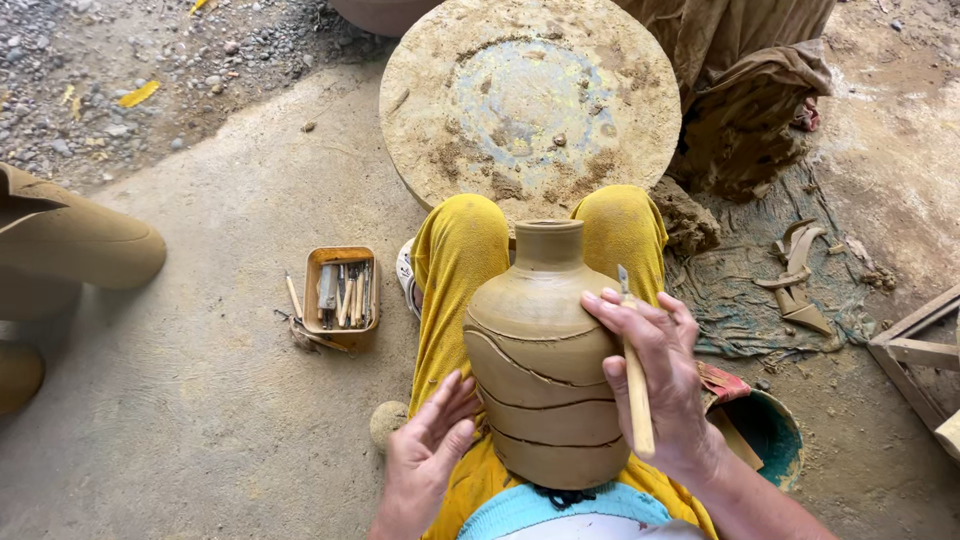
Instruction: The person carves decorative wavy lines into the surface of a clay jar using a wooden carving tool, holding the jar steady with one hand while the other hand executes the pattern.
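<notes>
Clay jar (pixel 545 355) lies tilted back on the person's lap between yellow-trousered knees, its neck pointing toward the round wheel head (pixel 530 100) just beyond the knees; this jar serves as the landmark. Its base is hidden against the person's body, and its far side cannot be seen. Wavy grooves run around its belly.

The left hand (pixel 425 455) presses flat, fingers spread open, against the jar's lower left side, gripping nothing. The right hand (pixel 655 375) rests over the jar's right shoulder, fingers loosely curled around a slim wooden tool (pixel 634 380) whose tip pokes up above the fingers.

Left of the jar, on the concrete, sits a small wooden box (pixel 341 297) holding a jumble of sticks and modelling tools, too small to tell apart. Right of the jar, partly hidden behind the right wrist, stands a teal bucket (pixel 772 435); its contents are unclear. Further left of the jar, bare concrete stretches to another pot (pixel 70 240), cut off by the frame edge.
</notes>
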